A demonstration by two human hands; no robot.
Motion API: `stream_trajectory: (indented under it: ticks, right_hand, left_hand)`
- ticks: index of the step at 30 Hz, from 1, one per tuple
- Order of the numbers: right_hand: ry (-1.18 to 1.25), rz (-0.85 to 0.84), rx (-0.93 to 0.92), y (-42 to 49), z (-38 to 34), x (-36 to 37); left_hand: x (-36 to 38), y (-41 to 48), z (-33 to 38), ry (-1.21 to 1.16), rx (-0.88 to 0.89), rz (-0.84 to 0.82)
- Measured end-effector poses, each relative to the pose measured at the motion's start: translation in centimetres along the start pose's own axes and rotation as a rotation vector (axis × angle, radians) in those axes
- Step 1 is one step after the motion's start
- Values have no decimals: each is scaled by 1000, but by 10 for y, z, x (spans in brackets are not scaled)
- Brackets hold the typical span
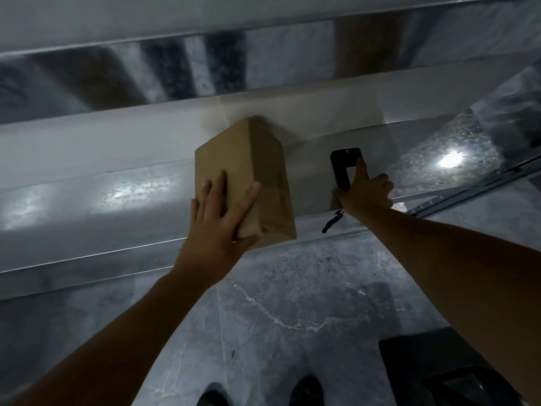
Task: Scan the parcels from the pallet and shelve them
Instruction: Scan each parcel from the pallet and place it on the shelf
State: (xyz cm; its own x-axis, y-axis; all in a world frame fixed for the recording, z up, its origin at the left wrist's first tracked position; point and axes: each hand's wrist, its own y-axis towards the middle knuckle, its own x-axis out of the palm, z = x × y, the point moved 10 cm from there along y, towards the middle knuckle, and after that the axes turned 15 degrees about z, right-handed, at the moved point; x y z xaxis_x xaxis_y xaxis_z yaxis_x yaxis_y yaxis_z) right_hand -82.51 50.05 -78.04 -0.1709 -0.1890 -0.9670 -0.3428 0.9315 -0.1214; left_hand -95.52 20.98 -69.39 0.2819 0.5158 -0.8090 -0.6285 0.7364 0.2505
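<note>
A brown cardboard parcel (257,177) is tilted up with its far end against the edge of a galvanised metal shelf (366,133). My left hand (219,218) supports its near lower corner, with straight fingers flat on the left face and the thumb across the edge onto the right face. To the right, my right hand (366,191) grips a black handheld scanner (342,168) held up against the shelf. Its index finger lies along the device, and a black strap (330,222) dangles below the wrist.
Metal shelf levels (87,206) run across the view above and below the parcel. Grey concrete floor (292,303) lies beneath, with my two dark shoes (307,391) at the bottom edge. A dark object (453,373) sits on the floor at lower right.
</note>
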Motion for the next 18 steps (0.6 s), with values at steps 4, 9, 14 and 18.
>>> stream_trajectory:
  ticks: [4,9,14,18]
  right_hand:
    - [26,-81,-84,4,-1,2]
    - [226,-338,-113,-26,-18,2]
    - [213,-408,-236,-76,-57,-13]
    - [216,-409,-370,-112,-83,-35]
  left_hand:
    - [-29,-19,-38,-316,-104,88]
    - [-48,-33,-56,-149,-122,155]
    - [-48,-1,-18,233,9,144]
    - [-19,1,-23,142,-116,-43]
